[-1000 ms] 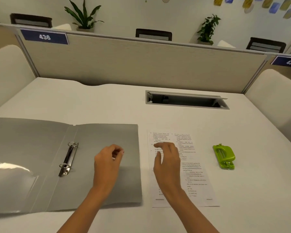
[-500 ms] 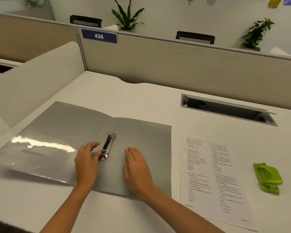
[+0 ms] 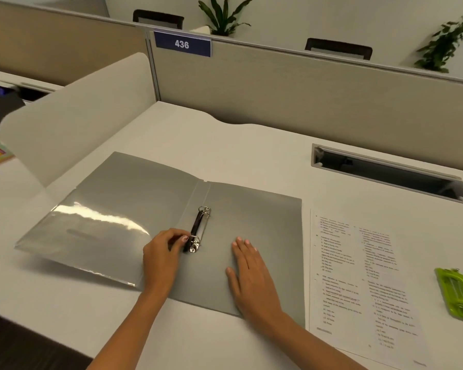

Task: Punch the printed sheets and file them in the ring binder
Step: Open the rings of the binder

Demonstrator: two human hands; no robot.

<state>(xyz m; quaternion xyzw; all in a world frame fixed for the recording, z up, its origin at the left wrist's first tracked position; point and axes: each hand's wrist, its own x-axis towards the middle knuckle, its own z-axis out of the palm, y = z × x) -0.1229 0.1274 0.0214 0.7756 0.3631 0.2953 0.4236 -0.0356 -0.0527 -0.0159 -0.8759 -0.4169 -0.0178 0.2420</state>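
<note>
A grey ring binder lies open and flat on the white desk. Its metal ring mechanism runs along the spine, rings closed. My left hand rests beside the mechanism's near end, thumb and fingers touching the near lever tab. My right hand lies flat, palm down, on the binder's right cover, holding nothing. Printed sheets lie on the desk just right of the binder. A green hole punch sits at the right edge, partly cut off.
The white desk has a recessed cable tray at the back right. Beige partition panels stand behind and a white side panel to the left. Another person's hand and items show beyond it at far left.
Both hands moved left from the printed sheets onto the binder. The left hand reached the ring mechanism's near end; the right hand settled flat on the right cover. The view swung left.
</note>
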